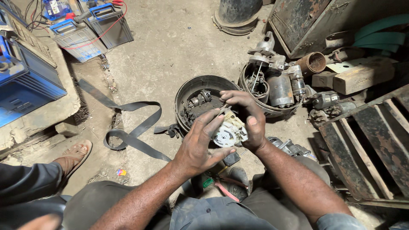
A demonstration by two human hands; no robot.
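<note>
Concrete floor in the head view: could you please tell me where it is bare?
Concrete floor lies bare between the batteries and the round pan, above the strap. Crowded right of the pan: starter parts, wood block.

Dim, flat workshop light, sharp at centre

The concrete floor is brightest at the top; the right edge and bottom-left corner sink into shadow, and lines bow slightly toward the edges.

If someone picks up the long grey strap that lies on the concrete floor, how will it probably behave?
The grey strap is probably floppy: it lies flat in loose curves and folds over itself. It looks thin, so it is likely light for its length and would hang down from the hand. It should not roll; if pushed, it would more likely bunch up or drag on the rough concrete floor.
</note>
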